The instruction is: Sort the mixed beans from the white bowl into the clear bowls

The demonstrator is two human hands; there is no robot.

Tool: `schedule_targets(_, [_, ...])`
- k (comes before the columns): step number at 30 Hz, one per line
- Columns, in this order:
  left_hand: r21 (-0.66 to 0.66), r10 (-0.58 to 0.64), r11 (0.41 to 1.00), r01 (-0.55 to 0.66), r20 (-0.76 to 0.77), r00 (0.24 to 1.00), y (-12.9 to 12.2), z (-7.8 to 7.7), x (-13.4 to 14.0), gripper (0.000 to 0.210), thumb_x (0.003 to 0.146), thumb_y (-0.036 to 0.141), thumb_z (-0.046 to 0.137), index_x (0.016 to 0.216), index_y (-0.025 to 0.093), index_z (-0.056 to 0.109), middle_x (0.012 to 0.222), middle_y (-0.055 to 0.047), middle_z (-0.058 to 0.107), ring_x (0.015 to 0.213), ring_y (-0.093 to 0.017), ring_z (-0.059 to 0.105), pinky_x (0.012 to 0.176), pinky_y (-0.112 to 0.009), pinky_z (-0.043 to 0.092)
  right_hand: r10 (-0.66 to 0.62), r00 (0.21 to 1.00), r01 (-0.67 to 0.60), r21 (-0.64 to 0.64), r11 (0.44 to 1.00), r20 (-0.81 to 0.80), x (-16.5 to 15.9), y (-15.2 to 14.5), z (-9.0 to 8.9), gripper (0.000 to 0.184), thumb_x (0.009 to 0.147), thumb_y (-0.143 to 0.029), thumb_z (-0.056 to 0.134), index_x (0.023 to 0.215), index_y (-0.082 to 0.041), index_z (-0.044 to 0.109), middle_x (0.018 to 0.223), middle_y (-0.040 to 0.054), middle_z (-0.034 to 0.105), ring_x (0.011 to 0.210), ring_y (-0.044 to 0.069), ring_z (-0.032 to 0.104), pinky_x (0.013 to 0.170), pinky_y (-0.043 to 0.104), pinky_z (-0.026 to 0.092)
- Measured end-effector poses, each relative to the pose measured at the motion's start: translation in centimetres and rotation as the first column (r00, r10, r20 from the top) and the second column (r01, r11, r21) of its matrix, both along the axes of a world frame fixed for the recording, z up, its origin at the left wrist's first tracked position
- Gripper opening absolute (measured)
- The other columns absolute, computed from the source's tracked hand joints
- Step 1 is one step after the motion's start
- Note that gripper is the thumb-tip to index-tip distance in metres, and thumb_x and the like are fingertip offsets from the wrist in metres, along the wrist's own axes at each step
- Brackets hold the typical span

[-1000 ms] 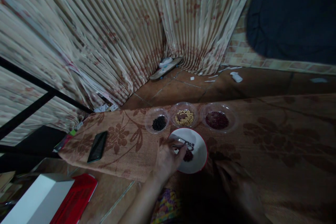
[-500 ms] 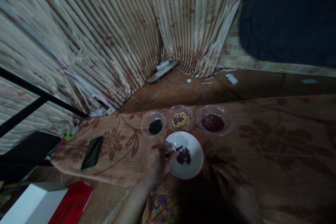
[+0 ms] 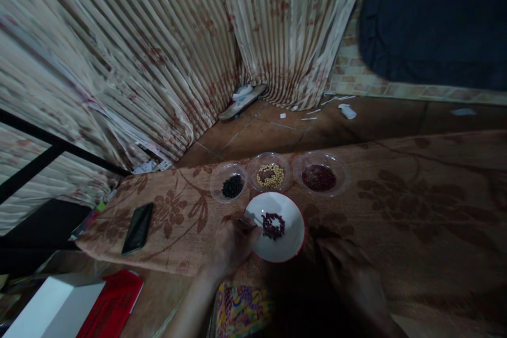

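Note:
In the head view a white bowl with a red rim [image 3: 293,232] holds dark red beans [image 3: 272,233], now lying in a rough ring. My left hand [image 3: 234,243] is at the bowl's left edge, closed around a thin utensil [image 3: 246,223]. The utensil's tip points into the bowl; its kind is hard to make out in the dim light. To the right of the bowl, my right hand [image 3: 354,272] rests low over the cloth in shadow. Its fingers look loosely bent and apart, with nothing visible in them.
Behind the bowl stand clear plastic bowls of black beans [image 3: 232,186], yellow soybeans [image 3: 271,176] and dark red beans [image 3: 319,177]. A phone [image 3: 138,228] lies on the patterned tablecloth [image 3: 186,253]. A white box [image 3: 55,306] and a red bag [image 3: 113,303] are below left.
The beans in the white bowl have gone from a clump to an open ring. My left hand stays at the bowl's left edge. The view has shifted slightly.

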State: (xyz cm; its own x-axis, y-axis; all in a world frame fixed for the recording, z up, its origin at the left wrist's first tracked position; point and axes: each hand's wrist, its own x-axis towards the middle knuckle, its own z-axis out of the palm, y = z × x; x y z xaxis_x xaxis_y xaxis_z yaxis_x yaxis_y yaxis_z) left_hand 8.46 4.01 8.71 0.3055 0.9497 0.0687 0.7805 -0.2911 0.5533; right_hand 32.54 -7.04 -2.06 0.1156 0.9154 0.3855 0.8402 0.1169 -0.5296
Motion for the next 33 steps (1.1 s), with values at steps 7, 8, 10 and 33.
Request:
schedule_targets(7, [0.122, 0.071, 0.988, -0.097, 0.197, 0.978, 0.5, -1.9, 1.1, 0.016, 0.085, 0.032, 0.063, 0.08, 0.022, 0.073, 0.079, -0.003, 0.075, 0.073, -0.016, 0.069, 0.079, -0.032, 0.054, 0.008, 1.0, -0.008, -0.006, 1.0, 0.011, 0.0, 0.0, 0.0, 0.025, 0.095, -0.03, 0.046, 0.107, -0.023, 0.068, 0.102, 0.0041, 0.07, 0.091, 0.019, 0.064, 0.081, 0.033, 0.05])
schedule_targets(8, [0.132, 0.067, 0.987, -0.094, 0.194, 0.979, 0.4, -1.9, 0.8, 0.016, 0.085, 0.033, 0.063, 0.079, 0.022, 0.073, 0.079, -0.003, 0.075, 0.072, -0.016, 0.069, 0.082, -0.033, 0.054, 0.007, 1.0, -0.007, -0.004, 1.0, 0.017, 0.0, 0.0, -0.1, 0.025, 0.095, -0.03, 0.046, 0.106, -0.023, 0.068, 0.101, 0.004, 0.07, 0.09, 0.019, 0.064, 0.081, 0.033, 0.05])
schedule_targets(10, [0.127, 0.05, 0.989, -0.071, 0.156, 0.986, 0.2, -1.8, 0.2, 0.016, 0.085, 0.034, 0.063, 0.079, 0.022, 0.072, 0.077, -0.002, 0.074, 0.071, -0.016, 0.068, 0.086, -0.035, 0.053, 0.007, 1.0, -0.007, 0.001, 1.0, 0.027, 0.0, 0.1, -0.2, 0.024, 0.096, -0.03, 0.046, 0.105, -0.023, 0.067, 0.1, 0.0035, 0.07, 0.089, 0.019, 0.064, 0.08, 0.033, 0.05])
schedule_targets(33, [0.129, 0.029, 0.991, -0.033, 0.036, 0.999, 0.2, -2.6, 2.3, 0.012, 0.085, 0.029, 0.064, 0.075, 0.025, 0.07, 0.081, 0.001, 0.076, 0.077, -0.018, 0.07, 0.105, -0.046, 0.036, 0.018, 1.0, -0.018, 0.018, 1.0, -0.02, -0.1, 0.0, 0.3, 0.023, 0.095, -0.026, 0.049, 0.11, -0.024, 0.067, 0.1, 0.0029, 0.07, 0.09, 0.018, 0.064, 0.081, 0.032, 0.05])
